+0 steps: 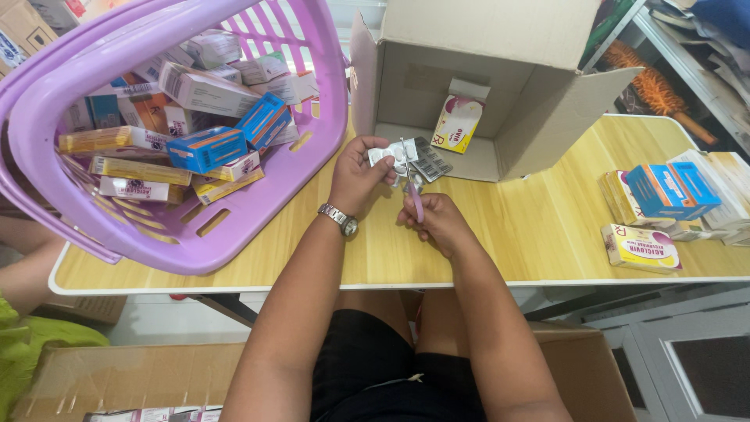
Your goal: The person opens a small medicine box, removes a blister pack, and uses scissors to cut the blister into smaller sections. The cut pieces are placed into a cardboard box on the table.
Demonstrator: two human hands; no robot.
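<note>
My left hand [357, 176], with a metal wristwatch [340, 219] on its wrist, holds a silver blister strip of tablets [391, 151] above the wooden table. My right hand [439, 221] grips small scissors with purple handles [412, 190]; the blades point up and meet the strip's edge. A darker blister strip [431, 162] lies just behind, at the mouth of the open cardboard box.
A purple plastic basket [258, 227] full of several medicine boxes stands tilted at the left. An open cardboard box [500, 86] on its side holds a yellow-and-pink packet [458, 123]. More medicine boxes [668, 191] are stacked at the right table edge. Another cardboard box [117, 379] sits below.
</note>
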